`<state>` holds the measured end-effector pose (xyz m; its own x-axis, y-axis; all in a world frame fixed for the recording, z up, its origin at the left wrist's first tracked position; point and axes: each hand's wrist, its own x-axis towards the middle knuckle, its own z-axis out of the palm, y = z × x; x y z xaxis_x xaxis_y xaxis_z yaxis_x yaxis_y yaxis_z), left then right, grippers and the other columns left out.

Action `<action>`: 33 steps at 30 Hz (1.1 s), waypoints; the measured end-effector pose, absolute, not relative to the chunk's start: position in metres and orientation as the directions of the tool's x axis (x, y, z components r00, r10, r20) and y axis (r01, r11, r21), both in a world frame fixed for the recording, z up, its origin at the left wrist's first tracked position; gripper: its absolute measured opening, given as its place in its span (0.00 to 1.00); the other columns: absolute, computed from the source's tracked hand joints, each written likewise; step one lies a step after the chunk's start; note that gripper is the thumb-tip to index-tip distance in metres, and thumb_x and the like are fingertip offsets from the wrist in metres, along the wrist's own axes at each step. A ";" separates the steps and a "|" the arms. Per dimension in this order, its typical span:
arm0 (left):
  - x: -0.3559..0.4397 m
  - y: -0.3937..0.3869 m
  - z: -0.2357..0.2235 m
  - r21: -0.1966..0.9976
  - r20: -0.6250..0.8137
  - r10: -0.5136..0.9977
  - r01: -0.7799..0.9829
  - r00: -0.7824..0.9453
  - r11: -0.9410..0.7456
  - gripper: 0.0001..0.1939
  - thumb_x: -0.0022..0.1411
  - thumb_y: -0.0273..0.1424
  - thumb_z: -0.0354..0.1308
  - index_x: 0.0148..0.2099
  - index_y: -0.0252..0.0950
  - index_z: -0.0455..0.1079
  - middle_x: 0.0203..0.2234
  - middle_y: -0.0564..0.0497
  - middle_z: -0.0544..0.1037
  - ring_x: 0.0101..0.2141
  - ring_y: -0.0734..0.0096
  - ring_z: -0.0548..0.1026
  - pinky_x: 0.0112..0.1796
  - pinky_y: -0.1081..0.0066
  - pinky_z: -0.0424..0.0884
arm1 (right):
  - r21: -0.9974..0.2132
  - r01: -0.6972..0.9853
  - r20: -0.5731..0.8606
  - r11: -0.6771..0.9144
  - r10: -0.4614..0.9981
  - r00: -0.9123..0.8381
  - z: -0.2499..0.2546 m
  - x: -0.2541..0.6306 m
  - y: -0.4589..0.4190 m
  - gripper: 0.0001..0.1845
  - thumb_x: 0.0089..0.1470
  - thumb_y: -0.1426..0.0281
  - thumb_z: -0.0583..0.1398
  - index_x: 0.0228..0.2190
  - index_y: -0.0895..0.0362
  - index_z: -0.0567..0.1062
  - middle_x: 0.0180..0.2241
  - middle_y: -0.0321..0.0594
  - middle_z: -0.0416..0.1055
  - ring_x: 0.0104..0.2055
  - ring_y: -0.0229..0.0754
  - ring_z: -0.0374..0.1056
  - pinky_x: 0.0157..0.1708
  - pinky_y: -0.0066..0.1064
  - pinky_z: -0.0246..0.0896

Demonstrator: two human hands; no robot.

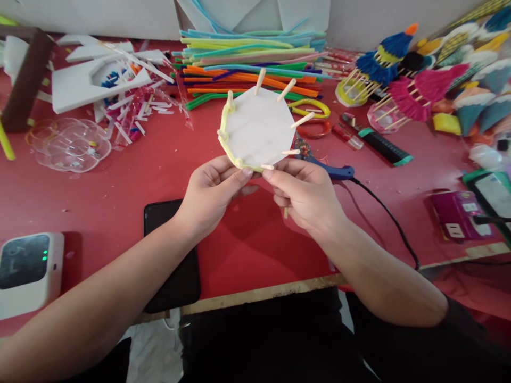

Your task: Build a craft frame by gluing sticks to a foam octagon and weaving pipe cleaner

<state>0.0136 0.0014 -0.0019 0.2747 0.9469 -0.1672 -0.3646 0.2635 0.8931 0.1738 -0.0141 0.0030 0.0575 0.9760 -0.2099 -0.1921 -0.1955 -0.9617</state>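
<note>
Between my two hands, above the red table, I hold up a white polygon-shaped foam board (261, 125) with several short wooden sticks standing around its rim. A pale yellow pipe cleaner (224, 139) runs along the left and lower edge, passing by the sticks there. My left hand (217, 186) is closed on the lower left edge, thumb pressed on the pipe cleaner. At the lower right edge, my right hand (301, 189) pinches the board near a stick, its thumb close to the pipe cleaner's end. The fingers underneath are partly hidden.
Colourful pipe cleaners (251, 64) are piled at the back. A blue glue gun (333, 169) with a cord lies right, near yellow-handled scissors (315, 108) and a cutter knife (385, 146). A black phone (175, 276) lies below my left hand. Finished stick-and-yarn pieces (423, 96) stand back right.
</note>
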 end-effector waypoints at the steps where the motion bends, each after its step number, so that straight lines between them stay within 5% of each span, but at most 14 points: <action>1: 0.013 0.001 -0.002 0.893 -0.173 0.945 -0.360 0.277 0.269 0.12 0.54 0.35 0.74 0.40 0.37 0.80 0.42 0.46 0.85 0.46 0.59 0.83 0.42 0.68 0.81 | -0.961 -0.195 -0.209 -0.194 0.976 0.057 0.003 0.174 -0.014 0.11 0.47 0.66 0.71 0.25 0.57 0.76 0.16 0.24 0.60 0.15 0.25 0.51 0.14 0.24 0.41; 33: 0.009 0.003 -0.006 0.905 -0.184 0.938 -0.322 0.293 0.278 0.13 0.55 0.33 0.73 0.43 0.38 0.81 0.42 0.47 0.85 0.43 0.61 0.84 0.42 0.69 0.81 | -0.973 -0.158 -0.179 -0.170 0.983 0.040 0.002 0.174 -0.016 0.11 0.49 0.65 0.70 0.26 0.57 0.75 0.17 0.25 0.62 0.16 0.25 0.51 0.15 0.24 0.41</action>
<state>0.0094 0.0032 -0.0056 0.2929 0.9382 -0.1843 -0.3216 0.2782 0.9051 0.1739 -0.0160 0.0020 0.0402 0.9831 -0.1788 -0.1579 -0.1704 -0.9726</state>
